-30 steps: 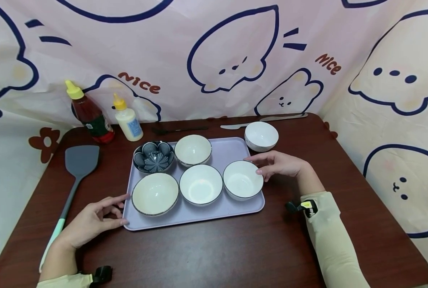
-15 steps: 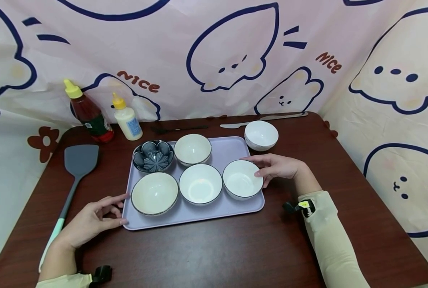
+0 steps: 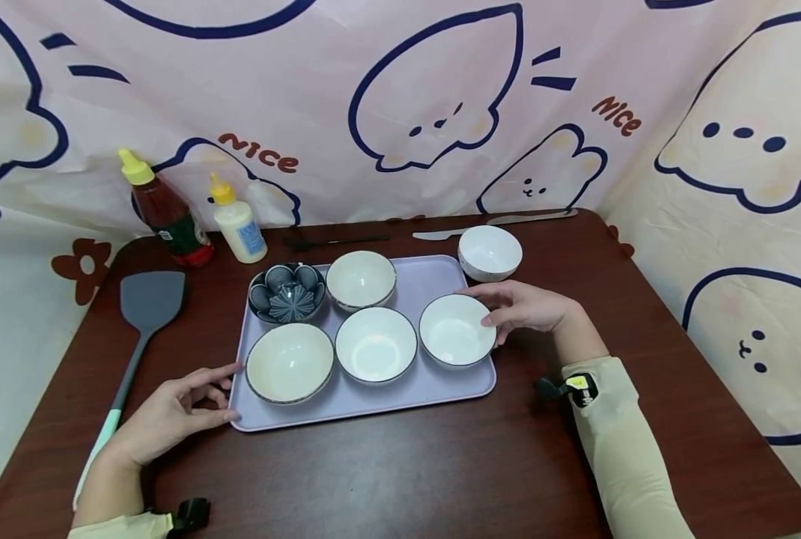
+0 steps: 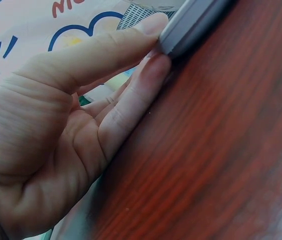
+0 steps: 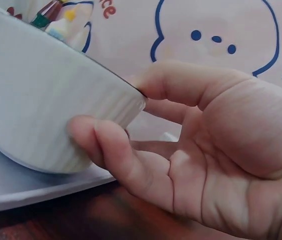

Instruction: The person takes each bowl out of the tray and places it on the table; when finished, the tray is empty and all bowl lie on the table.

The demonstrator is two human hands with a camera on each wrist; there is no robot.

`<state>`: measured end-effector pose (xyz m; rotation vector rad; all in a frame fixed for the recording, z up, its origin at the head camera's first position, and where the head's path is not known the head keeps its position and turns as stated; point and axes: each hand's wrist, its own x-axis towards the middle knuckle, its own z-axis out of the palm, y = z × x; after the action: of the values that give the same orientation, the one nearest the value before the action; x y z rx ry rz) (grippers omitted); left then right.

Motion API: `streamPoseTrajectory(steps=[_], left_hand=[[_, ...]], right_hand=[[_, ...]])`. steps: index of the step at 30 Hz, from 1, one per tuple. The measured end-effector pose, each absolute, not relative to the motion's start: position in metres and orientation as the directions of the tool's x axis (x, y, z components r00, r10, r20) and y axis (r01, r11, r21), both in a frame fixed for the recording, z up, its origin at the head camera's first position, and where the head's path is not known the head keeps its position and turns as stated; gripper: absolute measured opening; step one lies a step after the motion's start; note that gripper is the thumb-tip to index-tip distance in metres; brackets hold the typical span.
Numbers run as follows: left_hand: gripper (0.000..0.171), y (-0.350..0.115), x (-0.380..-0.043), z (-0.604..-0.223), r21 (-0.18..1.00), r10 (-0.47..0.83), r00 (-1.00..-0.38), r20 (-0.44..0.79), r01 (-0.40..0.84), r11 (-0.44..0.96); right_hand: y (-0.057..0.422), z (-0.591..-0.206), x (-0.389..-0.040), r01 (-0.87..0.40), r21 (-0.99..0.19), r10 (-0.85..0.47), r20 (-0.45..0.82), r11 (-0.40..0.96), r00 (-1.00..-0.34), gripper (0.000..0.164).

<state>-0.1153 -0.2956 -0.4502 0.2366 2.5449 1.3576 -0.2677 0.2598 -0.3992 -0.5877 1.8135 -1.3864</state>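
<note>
A white bowl with a dark rim (image 3: 456,333) is at the right end of the lilac tray (image 3: 367,404). My right hand (image 3: 525,307) pinches its right rim, thumb at the lip and fingers against the outer wall. In the right wrist view the bowl (image 5: 46,95) leans over the tray edge (image 5: 11,197). My left hand (image 3: 174,415) holds the tray's left end. Seen from the left wrist, thumb and finger pinch the tray edge (image 4: 188,27). Also on the tray are a white bowl (image 3: 376,346), two cream bowls (image 3: 290,364) and a dark petal-patterned bowl (image 3: 288,293).
Behind the tray's right corner stands another white bowl (image 3: 489,253), near a knife (image 3: 439,235) and a dark fork-like utensil (image 3: 336,242). A red sauce bottle (image 3: 171,217) and a cream squeeze bottle (image 3: 241,228) are at back left. A grey spatula (image 3: 150,303) lies left.
My right hand has raised the bowl's rim slightly and shifted it a little right and back. The left hand and tray hold still.
</note>
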Motion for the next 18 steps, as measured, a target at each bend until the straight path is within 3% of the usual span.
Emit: streamPoseTrajectory(steps=[11,18], left_hand=[[0.068,-0.296,-0.116,-0.448,0.831,0.248,-0.956,-0.158,0.007,0.556],[0.067,-0.296,-0.115,-0.45,0.845,0.267,-0.955,-0.128,0.036,0.533]], right_hand=[[0.293,-0.369,-0.266,0.116,-0.961,-0.552,-0.24,0.25,-0.798,0.059],[0.324,-0.352,-0.26,0.13,-0.985,-0.389,-0.164,0.113,-0.906,0.053]])
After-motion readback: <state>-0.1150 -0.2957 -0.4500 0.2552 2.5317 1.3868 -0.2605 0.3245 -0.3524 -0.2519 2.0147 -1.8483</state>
